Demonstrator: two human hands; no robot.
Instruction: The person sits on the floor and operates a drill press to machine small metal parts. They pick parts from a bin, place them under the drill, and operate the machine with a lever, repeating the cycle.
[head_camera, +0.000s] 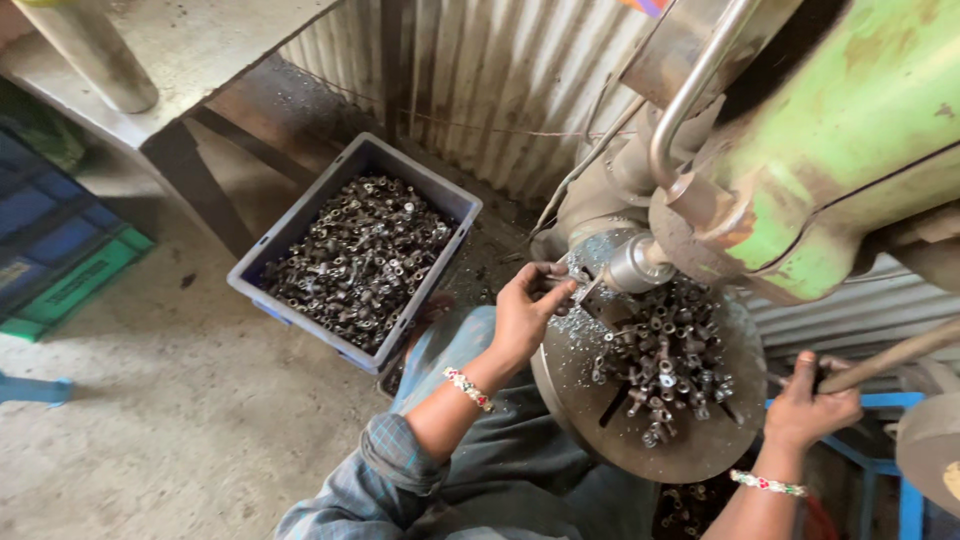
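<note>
My left hand (527, 310) pinches a small metal part at the left edge of the round machine table (580, 395), right under the spindle nose (633, 265) of a green drill press (840, 140). Metal shavings lie around my fingers. A heap of small dark metal fittings (665, 365) sits on the round table to the right of that hand. My right hand (805, 400) is closed around the end of a long feed lever (890, 358) at the right. Both wrists wear beaded bracelets.
A blue-grey plastic crate (300, 215) full of the same dark fittings stands on the concrete floor to the left. Corrugated metal sheeting (480, 90) forms the wall behind. A metal bench (180, 50) stands upper left, with blue and green crates (60, 260) beneath.
</note>
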